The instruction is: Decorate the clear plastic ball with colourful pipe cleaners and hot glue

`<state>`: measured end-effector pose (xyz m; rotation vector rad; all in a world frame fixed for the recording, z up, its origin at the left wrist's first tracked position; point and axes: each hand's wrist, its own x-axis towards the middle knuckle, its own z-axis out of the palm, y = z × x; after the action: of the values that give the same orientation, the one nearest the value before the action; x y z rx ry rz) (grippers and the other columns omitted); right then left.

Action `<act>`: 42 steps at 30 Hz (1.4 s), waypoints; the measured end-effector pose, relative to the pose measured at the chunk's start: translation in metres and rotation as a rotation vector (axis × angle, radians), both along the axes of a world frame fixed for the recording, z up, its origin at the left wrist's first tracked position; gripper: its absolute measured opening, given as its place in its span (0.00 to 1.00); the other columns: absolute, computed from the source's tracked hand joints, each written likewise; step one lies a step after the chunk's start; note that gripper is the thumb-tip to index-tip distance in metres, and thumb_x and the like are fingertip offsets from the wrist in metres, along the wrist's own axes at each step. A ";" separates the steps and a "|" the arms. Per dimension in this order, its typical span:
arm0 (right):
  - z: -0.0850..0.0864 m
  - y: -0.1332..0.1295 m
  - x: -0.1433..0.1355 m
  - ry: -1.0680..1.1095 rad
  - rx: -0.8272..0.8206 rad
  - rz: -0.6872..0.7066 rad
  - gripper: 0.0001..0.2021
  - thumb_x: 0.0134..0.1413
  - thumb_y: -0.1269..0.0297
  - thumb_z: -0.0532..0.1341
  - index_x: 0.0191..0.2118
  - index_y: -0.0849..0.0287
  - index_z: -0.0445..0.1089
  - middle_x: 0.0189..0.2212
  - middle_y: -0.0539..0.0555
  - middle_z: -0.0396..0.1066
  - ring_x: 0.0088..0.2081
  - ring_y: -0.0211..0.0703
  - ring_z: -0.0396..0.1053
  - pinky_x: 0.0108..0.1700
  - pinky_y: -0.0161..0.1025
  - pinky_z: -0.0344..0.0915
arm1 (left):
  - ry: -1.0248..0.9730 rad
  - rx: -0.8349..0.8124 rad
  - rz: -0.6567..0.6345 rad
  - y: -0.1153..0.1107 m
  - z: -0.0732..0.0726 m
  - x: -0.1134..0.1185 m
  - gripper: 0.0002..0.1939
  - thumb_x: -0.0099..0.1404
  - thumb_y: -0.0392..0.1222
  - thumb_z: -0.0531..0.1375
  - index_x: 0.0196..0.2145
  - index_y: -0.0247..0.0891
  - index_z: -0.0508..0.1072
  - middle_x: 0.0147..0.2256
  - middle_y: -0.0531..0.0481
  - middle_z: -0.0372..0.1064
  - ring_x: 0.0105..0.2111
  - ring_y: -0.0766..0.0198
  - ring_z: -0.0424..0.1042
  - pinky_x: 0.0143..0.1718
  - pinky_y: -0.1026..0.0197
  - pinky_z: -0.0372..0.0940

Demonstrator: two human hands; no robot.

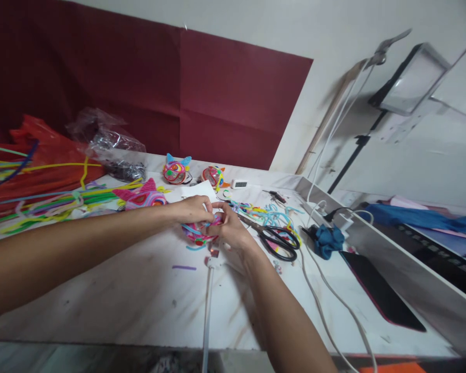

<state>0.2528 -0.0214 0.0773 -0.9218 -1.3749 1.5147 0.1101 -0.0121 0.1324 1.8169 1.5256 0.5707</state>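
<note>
A round ornament wrapped in pink, blue and red pipe cleaners is between my hands, just above the white tabletop. My left hand is closed at its upper side, fingers bent in. From the right, my right hand curls its fingers against it, the fingertips close to those of my left hand. What the fingertips pinch in detail is hidden. Below the ornament lies a white corded tool, partly covered by my right hand. A short purple pipe-cleaner piece rests nearby.
Black-handled scissors lie right of my hands among pipe-cleaner scraps. Behind stand two decorated balls and a small white display. Pipe cleaners spread leftward. A phone, blue scrunchie and cables occupy the right.
</note>
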 end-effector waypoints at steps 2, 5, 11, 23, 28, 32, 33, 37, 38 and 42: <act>-0.001 0.000 0.000 -0.002 -0.002 -0.002 0.34 0.25 0.74 0.72 0.44 0.53 0.60 0.23 0.38 0.64 0.21 0.35 0.62 0.26 0.34 0.58 | 0.010 0.002 -0.017 0.001 0.000 -0.001 0.09 0.47 0.37 0.62 0.28 0.41 0.66 0.14 0.61 0.64 0.18 0.66 0.63 0.21 0.66 0.54; -0.001 0.000 0.000 0.014 -0.009 -0.002 0.34 0.25 0.74 0.71 0.44 0.53 0.60 0.24 0.38 0.64 0.21 0.35 0.63 0.26 0.34 0.58 | 0.017 0.009 -0.035 0.002 0.000 -0.002 0.08 0.49 0.38 0.62 0.29 0.41 0.66 0.15 0.60 0.65 0.19 0.66 0.63 0.21 0.65 0.54; 0.002 -0.002 0.002 0.024 -0.019 -0.023 0.34 0.25 0.75 0.71 0.44 0.52 0.60 0.22 0.36 0.61 0.21 0.34 0.63 0.30 0.36 0.64 | -0.001 0.086 -0.051 0.005 0.002 -0.008 0.10 0.50 0.42 0.64 0.31 0.40 0.68 0.18 0.59 0.65 0.20 0.66 0.62 0.22 0.65 0.52; 0.003 0.003 0.009 0.108 -0.050 -0.114 0.35 0.23 0.75 0.71 0.45 0.53 0.62 0.24 0.38 0.67 0.25 0.38 0.68 0.33 0.37 0.65 | 0.023 0.507 -0.151 -0.017 -0.006 -0.054 0.19 0.48 0.47 0.70 0.38 0.43 0.74 0.46 0.50 0.73 0.50 0.56 0.70 0.54 0.61 0.62; 0.000 0.005 0.011 0.105 -0.034 -0.114 0.35 0.24 0.75 0.72 0.45 0.53 0.63 0.24 0.39 0.67 0.25 0.38 0.67 0.31 0.37 0.63 | 0.081 0.574 -0.281 -0.013 -0.015 -0.066 0.06 0.59 0.46 0.64 0.31 0.42 0.78 0.40 0.48 0.73 0.45 0.58 0.71 0.52 0.62 0.60; 0.000 0.004 0.011 0.108 -0.032 -0.095 0.35 0.24 0.74 0.72 0.46 0.53 0.63 0.25 0.39 0.69 0.25 0.38 0.68 0.32 0.37 0.64 | 0.121 0.577 -0.246 -0.010 -0.014 -0.064 0.07 0.61 0.45 0.62 0.28 0.44 0.79 0.36 0.49 0.76 0.42 0.58 0.71 0.55 0.59 0.57; 0.000 0.004 0.011 0.112 -0.036 -0.089 0.35 0.24 0.74 0.72 0.46 0.53 0.62 0.25 0.40 0.69 0.25 0.38 0.68 0.32 0.37 0.64 | 0.128 0.571 -0.239 -0.010 -0.013 -0.063 0.07 0.61 0.44 0.62 0.28 0.44 0.79 0.35 0.50 0.77 0.42 0.58 0.71 0.55 0.59 0.57; 0.002 0.002 0.009 0.120 -0.051 -0.075 0.36 0.23 0.74 0.72 0.45 0.52 0.62 0.25 0.40 0.69 0.25 0.38 0.67 0.32 0.37 0.64 | 0.135 0.577 -0.232 -0.007 -0.009 -0.058 0.06 0.61 0.43 0.63 0.27 0.45 0.78 0.34 0.50 0.78 0.41 0.58 0.71 0.55 0.58 0.57; 0.003 0.002 0.009 0.121 -0.055 -0.075 0.36 0.23 0.74 0.72 0.45 0.52 0.62 0.25 0.40 0.68 0.25 0.38 0.68 0.32 0.37 0.64 | 0.130 0.591 -0.238 -0.007 -0.009 -0.057 0.06 0.61 0.43 0.63 0.27 0.44 0.78 0.34 0.50 0.78 0.40 0.58 0.72 0.54 0.58 0.57; 0.003 0.001 0.009 0.122 -0.069 -0.068 0.36 0.22 0.75 0.72 0.45 0.52 0.62 0.26 0.39 0.67 0.25 0.37 0.69 0.33 0.37 0.66 | 0.115 0.625 -0.255 -0.004 -0.009 -0.056 0.06 0.61 0.42 0.63 0.26 0.43 0.77 0.33 0.51 0.77 0.38 0.60 0.71 0.52 0.59 0.58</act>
<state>0.2613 -0.0206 0.0807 -0.8946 -1.1992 1.5487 0.0544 -0.0159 0.1234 2.5065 1.2324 0.8976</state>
